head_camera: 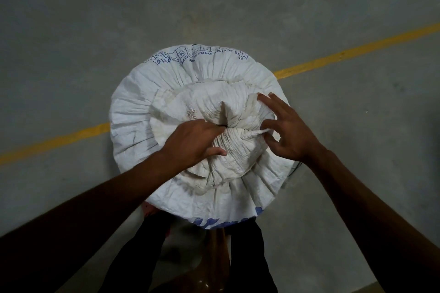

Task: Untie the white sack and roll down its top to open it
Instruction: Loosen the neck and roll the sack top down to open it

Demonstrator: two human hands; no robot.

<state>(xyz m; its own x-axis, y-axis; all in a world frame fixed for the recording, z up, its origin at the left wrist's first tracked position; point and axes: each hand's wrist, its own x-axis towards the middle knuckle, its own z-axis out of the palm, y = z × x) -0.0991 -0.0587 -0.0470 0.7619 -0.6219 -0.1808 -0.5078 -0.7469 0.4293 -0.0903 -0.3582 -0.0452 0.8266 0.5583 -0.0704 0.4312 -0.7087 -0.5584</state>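
Note:
A full white woven sack with blue print stands upright below me, seen from above. Its gathered top is bunched and crumpled in the middle. My left hand presses into the bunch with its fingers tucked into the folds near the centre. My right hand rests on the right side of the bunch, thumb and a finger pinching a thin twisted white tie, the other fingers spread on the fabric. Whether a knot remains is hidden by the folds.
The sack stands on a grey concrete floor crossed by a yellow painted line. My dark trouser legs are right against the sack's near side. Something pink shows at the sack's lower left edge.

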